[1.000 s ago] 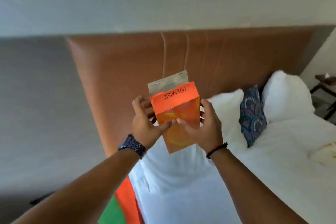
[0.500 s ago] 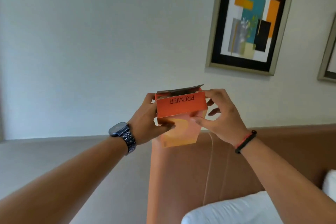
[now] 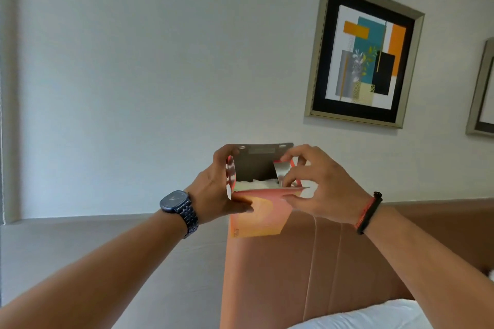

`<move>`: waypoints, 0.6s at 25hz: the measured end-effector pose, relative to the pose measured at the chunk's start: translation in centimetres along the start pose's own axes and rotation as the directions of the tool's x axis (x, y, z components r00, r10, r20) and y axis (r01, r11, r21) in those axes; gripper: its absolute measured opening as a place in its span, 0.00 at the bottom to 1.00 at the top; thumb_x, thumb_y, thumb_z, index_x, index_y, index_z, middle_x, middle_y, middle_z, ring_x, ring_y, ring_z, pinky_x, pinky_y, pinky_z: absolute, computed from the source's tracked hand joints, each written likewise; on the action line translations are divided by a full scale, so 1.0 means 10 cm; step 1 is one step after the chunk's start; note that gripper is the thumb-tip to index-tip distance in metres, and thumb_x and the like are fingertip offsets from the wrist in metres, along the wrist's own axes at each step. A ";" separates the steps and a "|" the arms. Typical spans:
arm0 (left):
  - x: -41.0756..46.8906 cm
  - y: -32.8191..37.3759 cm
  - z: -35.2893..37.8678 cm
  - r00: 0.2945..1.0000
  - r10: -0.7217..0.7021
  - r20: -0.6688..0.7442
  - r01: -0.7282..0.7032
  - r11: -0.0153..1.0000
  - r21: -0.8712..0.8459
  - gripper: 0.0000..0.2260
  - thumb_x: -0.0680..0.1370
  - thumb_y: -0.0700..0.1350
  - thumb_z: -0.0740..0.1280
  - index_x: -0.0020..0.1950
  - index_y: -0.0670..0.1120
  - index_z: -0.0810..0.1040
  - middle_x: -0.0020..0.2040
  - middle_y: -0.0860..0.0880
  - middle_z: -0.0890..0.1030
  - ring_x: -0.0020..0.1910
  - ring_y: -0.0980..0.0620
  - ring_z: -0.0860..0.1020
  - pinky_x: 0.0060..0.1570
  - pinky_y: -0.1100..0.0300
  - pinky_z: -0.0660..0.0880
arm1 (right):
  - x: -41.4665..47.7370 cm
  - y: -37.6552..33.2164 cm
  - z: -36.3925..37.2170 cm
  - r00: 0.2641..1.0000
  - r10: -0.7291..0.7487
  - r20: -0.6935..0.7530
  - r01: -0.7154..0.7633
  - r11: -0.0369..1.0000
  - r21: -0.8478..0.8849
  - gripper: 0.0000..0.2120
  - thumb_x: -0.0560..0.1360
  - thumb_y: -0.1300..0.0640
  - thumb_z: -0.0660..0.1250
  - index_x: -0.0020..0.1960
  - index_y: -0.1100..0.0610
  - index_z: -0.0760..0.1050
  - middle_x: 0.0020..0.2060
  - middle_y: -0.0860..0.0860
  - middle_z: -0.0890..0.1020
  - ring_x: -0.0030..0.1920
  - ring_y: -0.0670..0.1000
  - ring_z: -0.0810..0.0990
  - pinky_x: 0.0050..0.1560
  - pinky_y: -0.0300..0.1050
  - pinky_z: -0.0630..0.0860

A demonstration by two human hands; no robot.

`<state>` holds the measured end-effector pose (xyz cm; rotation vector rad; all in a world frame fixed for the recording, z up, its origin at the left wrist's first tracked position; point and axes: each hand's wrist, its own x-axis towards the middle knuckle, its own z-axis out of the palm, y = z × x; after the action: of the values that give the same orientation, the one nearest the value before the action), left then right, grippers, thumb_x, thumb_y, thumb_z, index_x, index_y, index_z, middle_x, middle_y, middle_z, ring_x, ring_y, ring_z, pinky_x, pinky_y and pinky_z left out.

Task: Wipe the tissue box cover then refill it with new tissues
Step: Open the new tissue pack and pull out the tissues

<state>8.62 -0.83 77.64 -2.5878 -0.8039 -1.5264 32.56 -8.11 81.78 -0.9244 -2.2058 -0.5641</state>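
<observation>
An orange cardboard tissue carton is held up in mid-air in front of the person, above the brown padded leather headboard and before the pale wall. Its top end is open: a grey inner flap stands upright at the far side, and a smaller side flap sticks up on the right. White tissues show just inside the opening. The left hand has its grip clamped on the carton's left edge, thumb across the near face, fingers curled over the left flap. The right hand pinches the right side flap and the near rim between thumb and fingertips. A dark metal wristwatch sits on the left wrist, a red and black cord bracelet on the right. A framed abstract picture hangs on the far wall to the right. A white pillow lies at the near right.
</observation>
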 end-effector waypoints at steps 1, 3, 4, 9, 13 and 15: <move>0.00 -0.01 0.03 1.000 0.022 0.010 -0.022 0.999 0.023 0.47 0.59 0.49 0.81 0.63 0.57 0.50 0.56 0.48 0.74 0.46 0.45 0.80 0.42 0.52 0.79 | 0.00 -0.02 0.00 0.994 -0.104 0.044 0.109 0.986 -0.126 0.12 0.67 0.47 0.73 0.48 0.49 0.79 0.58 0.48 0.78 0.52 0.48 0.75 0.49 0.41 0.75; 0.01 -0.02 0.09 0.995 0.099 0.006 -0.099 0.991 0.087 0.45 0.60 0.48 0.81 0.62 0.56 0.50 0.54 0.47 0.76 0.45 0.43 0.81 0.41 0.51 0.79 | 0.00 -0.05 -0.01 0.960 -0.211 0.182 0.258 0.920 -0.294 0.21 0.69 0.39 0.66 0.56 0.50 0.76 0.59 0.48 0.80 0.52 0.50 0.77 0.49 0.45 0.76; 0.01 -0.03 0.12 0.992 0.125 -0.003 -0.124 0.986 0.114 0.45 0.60 0.47 0.81 0.61 0.56 0.50 0.53 0.45 0.77 0.44 0.43 0.81 0.39 0.51 0.80 | 0.01 -0.07 -0.02 0.948 -0.221 0.228 0.290 0.897 -0.334 0.24 0.70 0.35 0.62 0.58 0.50 0.75 0.57 0.47 0.81 0.51 0.50 0.77 0.49 0.45 0.76; 0.03 -0.10 0.14 0.989 0.133 -0.066 -0.123 0.983 0.137 0.43 0.59 0.45 0.81 0.58 0.62 0.52 0.54 0.47 0.77 0.41 0.46 0.80 0.38 0.56 0.78 | -0.02 -0.01 -0.21 0.950 -0.150 0.274 0.256 0.878 -0.406 0.30 0.75 0.31 0.46 0.53 0.50 0.76 0.39 0.47 0.80 0.38 0.49 0.73 0.38 0.45 0.72; 0.04 -0.03 0.15 0.986 0.142 -0.092 -0.130 0.984 0.122 0.38 0.59 0.44 0.80 0.56 0.61 0.59 0.53 0.55 0.76 0.40 0.59 0.75 0.37 0.67 0.72 | -0.03 -0.01 -0.17 0.962 0.046 0.271 0.066 0.918 -0.391 0.25 0.80 0.41 0.45 0.48 0.50 0.79 0.35 0.49 0.80 0.36 0.48 0.72 0.37 0.42 0.70; 0.03 -0.01 0.17 0.980 0.183 -0.078 -0.168 0.972 0.166 0.36 0.59 0.43 0.81 0.56 0.55 0.61 0.52 0.50 0.77 0.41 0.56 0.75 0.38 0.65 0.73 | 0.01 -0.06 -0.11 0.957 0.207 0.203 -0.124 0.926 -0.356 0.17 0.80 0.47 0.54 0.54 0.52 0.79 0.41 0.52 0.83 0.40 0.51 0.79 0.43 0.44 0.77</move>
<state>10.04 -0.11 77.02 -2.3845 -0.6398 -1.4568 32.48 -9.17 82.57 -1.4123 -2.2465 -0.8055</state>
